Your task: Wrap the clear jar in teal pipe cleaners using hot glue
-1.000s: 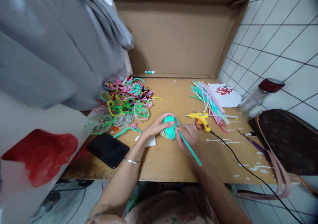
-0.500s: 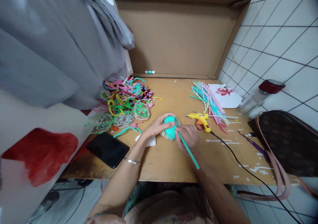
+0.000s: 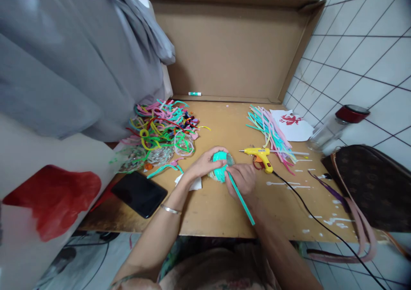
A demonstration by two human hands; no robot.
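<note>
fingers [image 3: 228,170]: pinch teal pipe cleaner [image 3: 241,198] | tail swung lower (slightly) | ball [image 3: 220,165] unmoved

You had a yellow hot-glue gun [image 3: 259,155] lying just right of centre, its black cord [image 3: 324,228] trailing toward the lower right of the frame. Beyond it lay a fanned bundle of straight pastel pipe cleaners [image 3: 271,132], touching a white paper with a red figure [image 3: 293,124]. At centre left sat a tangled heap of bright pipe cleaners [image 3: 162,125], and below it a black phone [image 3: 139,194] near the table's front edge. A glass jar with a dark red lid [image 3: 337,125] lay tilted at right, above a brown patterned handbag [image 3: 372,187]. A brown cardboard sheet [image 3: 231,46] stood across the top.
</note>
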